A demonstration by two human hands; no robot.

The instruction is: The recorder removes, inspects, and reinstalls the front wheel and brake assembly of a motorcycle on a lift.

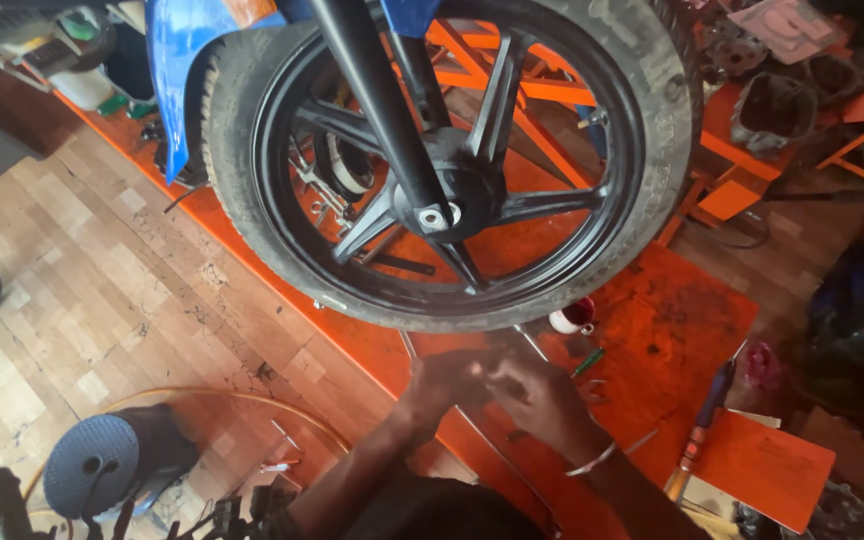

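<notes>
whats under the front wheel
Under the front wheel lies the orange platform, with a small red and white cup by the tyre. The tyre hides the contact spot itself.

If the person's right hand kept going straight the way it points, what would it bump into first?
Most likely the left hand, which the right hand already seems to meet. Past that, the tyre of the black wheel, though depth is hard to judge.

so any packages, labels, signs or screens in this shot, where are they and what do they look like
No screens or signs show.
Pale printed sheet or packet: top right, among dark engine parts, greyish pink, lying flat, too blurred to tell which.
Raised lettering on the black rubber tyre sidewall: upper right of the wheel, same black as the tyre.
Nothing labelled near the left hand or right hand.
</notes>
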